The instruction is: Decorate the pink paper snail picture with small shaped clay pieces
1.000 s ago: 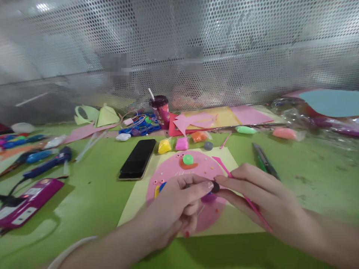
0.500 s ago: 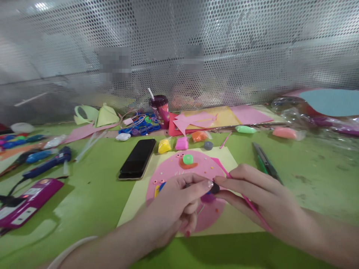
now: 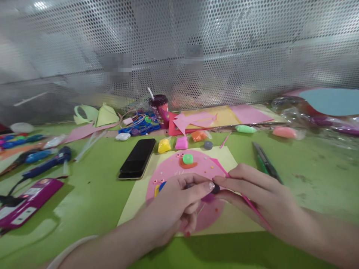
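Note:
My left hand (image 3: 175, 207) and my right hand (image 3: 256, 196) meet over a pink paper disc (image 3: 171, 170) lying on a pale yellow sheet (image 3: 134, 203). Together their fingertips pinch a small dark lump of clay (image 3: 215, 188). The right hand also grips a thin pink modelling stick (image 3: 224, 170) that runs under its palm. On the disc sit a clay snail with a green shell (image 3: 187, 160), small yellow and blue clay pieces (image 3: 158, 186), and a purple piece (image 3: 209, 197) below the fingertips.
A black phone (image 3: 137, 158) lies left of the disc. Yellow (image 3: 164, 145), pink (image 3: 181, 143) and orange (image 3: 198, 136) clay packs and a grey lump (image 3: 208, 145) lie behind it. A green knife (image 3: 265, 162) lies to the right, a cup with straw (image 3: 159, 109), coloured paper and blue scissors behind, and pens at left.
Hardly anything has moved; both hands keep pinching the dark clay lump in the same spot, with only a slight shift of the view.

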### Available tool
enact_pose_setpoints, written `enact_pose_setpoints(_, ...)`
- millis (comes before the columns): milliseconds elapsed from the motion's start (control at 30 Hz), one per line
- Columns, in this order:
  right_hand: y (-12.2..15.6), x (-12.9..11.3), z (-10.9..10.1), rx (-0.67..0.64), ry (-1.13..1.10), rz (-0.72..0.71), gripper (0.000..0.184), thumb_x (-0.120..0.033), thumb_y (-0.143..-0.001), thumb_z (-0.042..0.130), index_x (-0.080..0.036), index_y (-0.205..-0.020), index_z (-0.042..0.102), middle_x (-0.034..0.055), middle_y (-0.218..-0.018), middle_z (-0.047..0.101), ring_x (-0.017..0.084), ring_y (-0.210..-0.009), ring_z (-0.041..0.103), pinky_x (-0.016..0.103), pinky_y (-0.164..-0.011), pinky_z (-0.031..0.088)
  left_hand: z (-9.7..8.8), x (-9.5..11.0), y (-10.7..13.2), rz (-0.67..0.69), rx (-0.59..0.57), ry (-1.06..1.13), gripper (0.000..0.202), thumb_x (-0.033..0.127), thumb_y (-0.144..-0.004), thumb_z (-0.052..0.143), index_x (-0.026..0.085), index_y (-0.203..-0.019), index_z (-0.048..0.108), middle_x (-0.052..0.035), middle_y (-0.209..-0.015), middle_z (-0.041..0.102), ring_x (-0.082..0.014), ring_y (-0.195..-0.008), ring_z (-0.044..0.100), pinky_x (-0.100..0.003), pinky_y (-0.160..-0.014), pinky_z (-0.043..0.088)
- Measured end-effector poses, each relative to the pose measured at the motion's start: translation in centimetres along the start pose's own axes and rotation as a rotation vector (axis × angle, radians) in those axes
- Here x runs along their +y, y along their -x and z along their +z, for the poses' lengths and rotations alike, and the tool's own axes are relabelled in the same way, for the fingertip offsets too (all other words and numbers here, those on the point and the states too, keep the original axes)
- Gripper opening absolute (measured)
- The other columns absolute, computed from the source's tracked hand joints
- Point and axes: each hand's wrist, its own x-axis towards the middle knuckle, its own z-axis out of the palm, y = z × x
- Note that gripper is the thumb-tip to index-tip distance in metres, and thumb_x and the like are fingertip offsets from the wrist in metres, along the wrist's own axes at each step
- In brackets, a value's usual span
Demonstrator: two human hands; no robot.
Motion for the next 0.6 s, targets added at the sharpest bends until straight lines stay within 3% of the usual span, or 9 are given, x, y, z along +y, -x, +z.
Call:
enact_pose_setpoints(367, -0.12, 0.22, 0.07, -0.006, 0.057, -0.021, 0.019, -0.026, -0.103, 0.041, -0.020, -0.112, 0.057, 0.0044, -0.089, 0.058, 0.012, -0.076, 0.064, 0.022, -0.069, 0.057, -0.04, -0.14, 0.08, -0.018, 0.033, -0.036, 0.018, 0.032, -0.084, 0.068, 0.018, -0.078, 0.058, 0.0134, -0.040, 0.026, -0.0031, -0.029, 0.020, -0.011, -0.029, 0.034)
enact_pose_setpoints(600, 0.06, 0.16, -0.08, -0.014, 0.104, -0.044, 0.018, -0.021, -0.100, 0.046, -0.016, -0.113, 0.059, 0.0058, -0.090, 0.059, 0.013, -0.077, 0.063, 0.022, -0.066, 0.055, -0.25, -0.30, -0.17, 0.030, -0.007, -0.039, 0.016, 0.035, -0.089, 0.063, 0.018, -0.088, 0.061, 0.0138, -0.043, 0.020, -0.0032, -0.031, 0.014, -0.011, -0.031, 0.037)
